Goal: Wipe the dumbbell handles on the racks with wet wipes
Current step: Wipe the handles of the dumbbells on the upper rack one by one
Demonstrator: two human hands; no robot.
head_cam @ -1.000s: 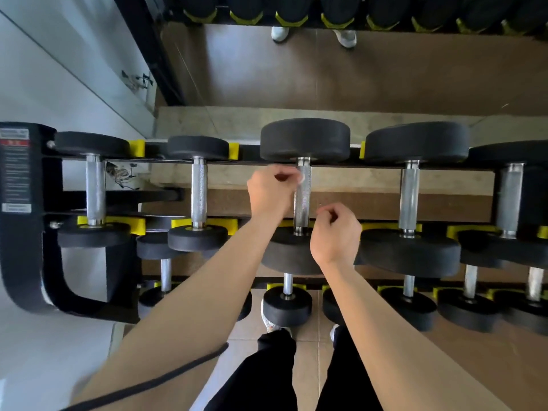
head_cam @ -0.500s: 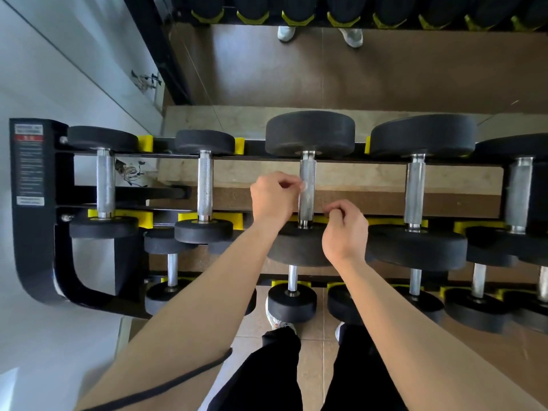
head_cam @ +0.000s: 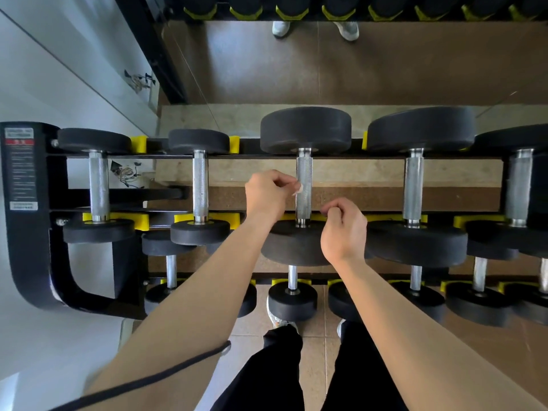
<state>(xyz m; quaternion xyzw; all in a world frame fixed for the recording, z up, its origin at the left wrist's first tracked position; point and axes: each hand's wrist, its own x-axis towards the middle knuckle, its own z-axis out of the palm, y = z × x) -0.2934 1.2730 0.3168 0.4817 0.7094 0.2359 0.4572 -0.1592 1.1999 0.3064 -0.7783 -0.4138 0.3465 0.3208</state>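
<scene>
Your left hand (head_cam: 268,193) pinches a small wipe (head_cam: 299,188) against the third dumbbell's handle (head_cam: 304,173) on the top rack (head_cam: 26,232), probably so it rubs the knurling. The fingers of your right hand (head_cam: 344,229) curl beside it, and I cannot tell whether they hold anything.

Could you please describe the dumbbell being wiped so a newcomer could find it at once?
From the labelled left end of the black rack, count along the top row to the third dumbbell. It alone has the left hand pinching a white wet wipe against its handle.
</scene>
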